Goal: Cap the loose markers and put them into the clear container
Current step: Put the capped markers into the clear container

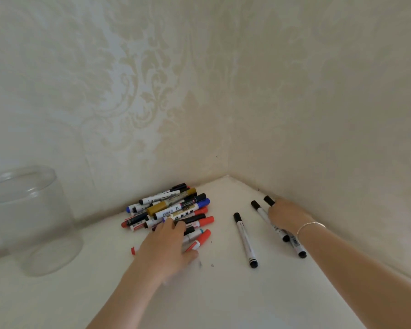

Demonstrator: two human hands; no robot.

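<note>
Clear container (31, 224): upright at the left edge of the white surface (223, 293), against the wall; mouth open, nothing seen inside. Well apart from the markers.

Small red fragment (133, 250) on the surface, just left of the left wrist; cannot tell whether it is a cap.

Marker pile (169, 207): mixed heap near the back corner, against the left wall. Caps seen in blue, red, black and gold; barrels mostly white. Markers overlap one another, so single ones are hard to separate.

Left hand (169, 243): laid over the near edge of the pile, fingers bent down among the markers. It hides the markers beneath it; cannot tell whether it grips any. A red-capped marker (199, 241) lies just right of the fingers.

Single black-capped marker (244, 241): lies alone on the surface between the hands, touching neither.

Right hand (286, 217): close to the right wall, fingers curled over two or three thin black-capped markers (259, 210); their ends stick out beyond the hand on both sides. A thin bracelet (310, 225) is on the wrist.

Patterned wallpaper (152, 91) on both walls.
</note>
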